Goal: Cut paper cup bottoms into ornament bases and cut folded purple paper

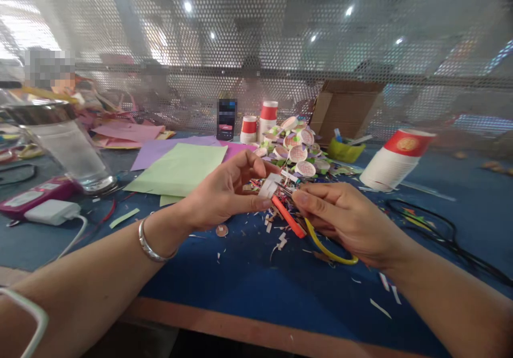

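My left hand pinches a small white piece of paper between thumb and fingers. My right hand is closed around a pair of scissors with yellow handles. The scissor blades point left at the paper's edge; whether they touch it I cannot tell. Below the paper, an orange-red stick-shaped object lies on the blue table. Paper scraps are scattered around it. Just beyond my hands stands a heap of round paper pieces with green and purple bits.
Green paper sheets lie at left, near a glass of water and a white charger. Red-and-white paper cups lean at right. A phone stands at the back. Black cable runs along the right.
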`<state>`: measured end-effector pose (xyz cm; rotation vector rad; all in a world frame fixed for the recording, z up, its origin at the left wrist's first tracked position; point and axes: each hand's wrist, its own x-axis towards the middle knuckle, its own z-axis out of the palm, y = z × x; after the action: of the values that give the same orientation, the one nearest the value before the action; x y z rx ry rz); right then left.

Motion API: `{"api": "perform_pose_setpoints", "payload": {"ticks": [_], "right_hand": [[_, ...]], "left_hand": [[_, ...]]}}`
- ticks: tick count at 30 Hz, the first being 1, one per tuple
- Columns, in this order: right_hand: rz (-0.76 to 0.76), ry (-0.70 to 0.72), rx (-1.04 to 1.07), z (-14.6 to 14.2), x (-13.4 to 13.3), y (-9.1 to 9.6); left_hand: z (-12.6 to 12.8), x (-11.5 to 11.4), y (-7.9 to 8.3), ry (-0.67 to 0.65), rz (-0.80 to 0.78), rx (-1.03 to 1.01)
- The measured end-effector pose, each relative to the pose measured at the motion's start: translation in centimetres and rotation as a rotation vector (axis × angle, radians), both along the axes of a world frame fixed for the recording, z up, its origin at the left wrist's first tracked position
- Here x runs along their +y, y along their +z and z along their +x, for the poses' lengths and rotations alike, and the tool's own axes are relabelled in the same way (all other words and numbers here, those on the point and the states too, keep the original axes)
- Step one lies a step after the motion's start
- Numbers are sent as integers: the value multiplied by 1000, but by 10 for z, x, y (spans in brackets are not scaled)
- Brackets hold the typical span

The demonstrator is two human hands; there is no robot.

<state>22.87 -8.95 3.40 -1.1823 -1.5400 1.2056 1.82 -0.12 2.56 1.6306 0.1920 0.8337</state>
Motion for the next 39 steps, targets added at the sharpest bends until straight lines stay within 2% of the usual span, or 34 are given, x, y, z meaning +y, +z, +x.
{"api": "perform_pose_setpoints", "payload": {"ticks": [2,4,10,15,19,22,24,26,28,30,33,36,39], "right_hand": [[-5,14,26,-2,-1,1],[-20,17,62,-3,-2,2],[-81,34,190,-7,-1,0],[-97,30,232,-7,0,1],[-83,8,206,-6,-1,0],[-44,-13,158,-7,-2,0],[-24,-24,134,-8,-1,0],[-42,-29,141,-8,0,0],[-78,-29,167,-7,0,-1],[-90,-29,178,-7,0,-2],[-70,-21,165,-6,1,-3],[-69,-44,148,-5,2,-4],[-55,-95,130,-1,3,-3]], "left_hand": [[3,-4,-1,3,-19,-29],[5,-6,-2,35,29,-51],[7,-11,-5,297,469,-84],[4,-9,-4,407,702,-55],[-1,-6,2,500,951,29],[-4,-6,7,523,1141,45],[-4,-7,8,518,1183,41],[-3,-9,8,501,1007,63],[-1,-9,7,435,647,89],[1,-9,6,308,297,88],[3,-8,7,149,-68,73],[5,-9,8,148,-314,79],[7,-10,7,218,-398,99]]}}
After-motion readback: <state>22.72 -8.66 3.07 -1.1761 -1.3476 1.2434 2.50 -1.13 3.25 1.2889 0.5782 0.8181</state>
